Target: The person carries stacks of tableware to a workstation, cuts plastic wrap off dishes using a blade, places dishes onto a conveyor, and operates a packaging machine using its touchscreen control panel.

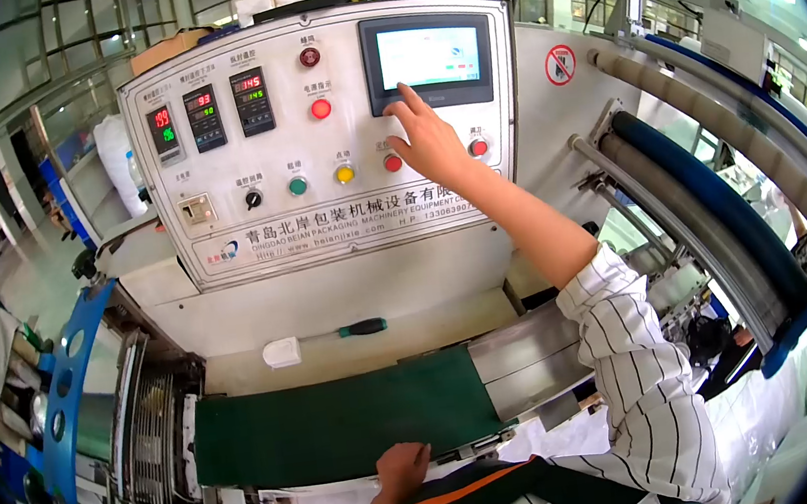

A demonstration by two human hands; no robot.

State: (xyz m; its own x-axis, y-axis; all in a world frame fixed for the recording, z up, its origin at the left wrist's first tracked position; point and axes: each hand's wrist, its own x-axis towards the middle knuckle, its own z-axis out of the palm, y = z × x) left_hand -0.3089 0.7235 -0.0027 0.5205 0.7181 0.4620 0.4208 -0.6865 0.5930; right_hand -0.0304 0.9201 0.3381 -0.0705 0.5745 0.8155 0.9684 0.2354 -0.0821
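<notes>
My right hand point(425, 138) reaches up to the touch screen point(425, 56) on the control panel point(301, 159). Its index finger stretches to the lower left part of the lit display, with the thumb held apart; whether the fingertip presses the glass I cannot tell. Below that hand are red buttons point(393, 164), beside a yellow button point(346, 173) and a green button point(298, 185). My left hand point(403, 469) rests with curled fingers at the near edge of the green conveyor belt point(333, 417), and nothing shows in it.
Temperature displays point(253, 99) glow on the panel's left. Behind the belt lie a green-handled tool point(362, 328) and a white block point(282, 353). A blue perforated bracket point(73, 393) stands left. Rollers point(710, 204) rise on the right, with a metal plate point(533, 362) at the belt's end.
</notes>
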